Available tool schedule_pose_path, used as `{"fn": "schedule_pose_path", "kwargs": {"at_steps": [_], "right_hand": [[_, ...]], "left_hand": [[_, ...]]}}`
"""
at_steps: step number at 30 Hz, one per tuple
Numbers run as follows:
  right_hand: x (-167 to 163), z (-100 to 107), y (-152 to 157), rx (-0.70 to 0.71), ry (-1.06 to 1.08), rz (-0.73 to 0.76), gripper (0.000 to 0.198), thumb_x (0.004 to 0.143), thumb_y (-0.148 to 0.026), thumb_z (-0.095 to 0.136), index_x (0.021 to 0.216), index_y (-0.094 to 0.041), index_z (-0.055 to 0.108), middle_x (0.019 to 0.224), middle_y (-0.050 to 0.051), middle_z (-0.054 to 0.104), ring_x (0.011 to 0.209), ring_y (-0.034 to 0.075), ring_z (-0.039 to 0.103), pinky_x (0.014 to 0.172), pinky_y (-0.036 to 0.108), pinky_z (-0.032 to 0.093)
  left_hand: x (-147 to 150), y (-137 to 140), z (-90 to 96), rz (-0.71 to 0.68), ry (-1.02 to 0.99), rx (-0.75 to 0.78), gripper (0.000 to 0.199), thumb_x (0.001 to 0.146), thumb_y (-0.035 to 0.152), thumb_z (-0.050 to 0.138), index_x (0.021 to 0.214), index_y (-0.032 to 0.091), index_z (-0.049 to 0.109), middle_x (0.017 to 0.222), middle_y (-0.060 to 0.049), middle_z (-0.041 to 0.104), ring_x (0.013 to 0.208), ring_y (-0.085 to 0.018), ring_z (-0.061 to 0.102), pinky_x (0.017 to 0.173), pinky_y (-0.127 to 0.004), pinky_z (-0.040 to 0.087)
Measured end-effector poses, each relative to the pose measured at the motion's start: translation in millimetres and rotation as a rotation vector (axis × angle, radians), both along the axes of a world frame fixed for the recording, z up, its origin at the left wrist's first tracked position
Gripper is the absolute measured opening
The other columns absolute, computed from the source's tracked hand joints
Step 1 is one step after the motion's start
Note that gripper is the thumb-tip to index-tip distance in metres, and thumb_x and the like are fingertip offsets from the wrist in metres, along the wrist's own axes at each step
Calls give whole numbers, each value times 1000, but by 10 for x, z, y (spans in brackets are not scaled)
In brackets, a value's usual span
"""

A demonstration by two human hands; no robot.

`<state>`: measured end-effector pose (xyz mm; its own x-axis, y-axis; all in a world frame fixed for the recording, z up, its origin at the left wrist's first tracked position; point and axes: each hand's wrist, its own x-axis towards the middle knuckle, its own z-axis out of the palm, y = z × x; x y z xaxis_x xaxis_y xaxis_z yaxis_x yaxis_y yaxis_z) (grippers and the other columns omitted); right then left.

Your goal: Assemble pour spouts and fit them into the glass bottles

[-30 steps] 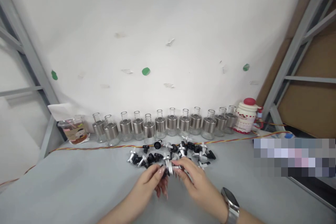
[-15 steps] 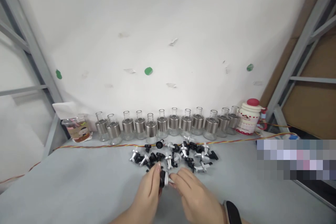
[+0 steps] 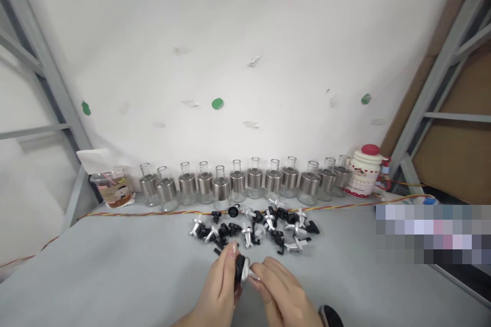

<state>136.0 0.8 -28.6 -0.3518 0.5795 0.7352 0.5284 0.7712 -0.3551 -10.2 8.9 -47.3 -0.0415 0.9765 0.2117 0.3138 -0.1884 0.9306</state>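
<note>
Between both hands is a black and silver bottle pourer (image 3: pixel 244 270). My left hand (image 3: pixel 217 283) is closed around its black end, thumb on top. On the other side, the fingers of my right hand (image 3: pixel 284 292) pinch its thin silver spout. Part of the pourer is hidden by the fingers. Just beyond the hands lies a loose pile of silver and black pourers (image 3: pixel 247 235), some with spouts and black stoppers showing. Behind the pile stands a row of glass bottles (image 3: pixel 237 182) with metal bands and uncapped necks.
A red and yellow twisted wire (image 3: pixel 126 214) runs across the grey table (image 3: pixel 95 265) in front of the bottles. A drink cup (image 3: pixel 115 194) stands at the left, a white jar with a red lid (image 3: pixel 362 173) at the right. Grey frame posts flank the white wall.
Both hands have shifted slightly toward me with the pourer. Its spout now slants lower to the right, and the right hand has turned a little.
</note>
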Motion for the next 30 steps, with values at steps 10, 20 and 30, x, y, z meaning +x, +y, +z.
{"fn": "schedule_pose_path", "kwargs": {"at_steps": [10, 20, 30], "right_hand": [[19, 112, -13, -580, 189, 92, 27, 88, -33, 34, 68, -19, 47, 59, 0, 46, 56, 11, 45, 53, 20, 37], [-17, 27, 170, -1238, 494, 327, 53, 65, -71, 41, 60, -18, 42, 40, -5, 42, 31, 6, 32, 32, 18, 23], [28, 61, 9, -52, -39, -3, 28, 88, -15, 27, 77, -16, 52, 63, 3, 51, 59, 14, 44, 57, 25, 37]], "left_hand": [[20, 32, 236, -150, 131, 173, 39, 88, 43, 23, 92, 19, 53, 77, -7, 63, 74, -17, 57, 70, -27, 45], [-79, 139, 220, -266, 557, 452, 26, 89, 26, 19, 71, 22, 38, 56, 1, 47, 46, -14, 44, 47, -24, 32], [40, -72, 132, -131, 0, -77, 42, 68, 58, 47, 82, 19, 54, 67, -3, 56, 40, -9, 41, 37, -22, 33]]}}
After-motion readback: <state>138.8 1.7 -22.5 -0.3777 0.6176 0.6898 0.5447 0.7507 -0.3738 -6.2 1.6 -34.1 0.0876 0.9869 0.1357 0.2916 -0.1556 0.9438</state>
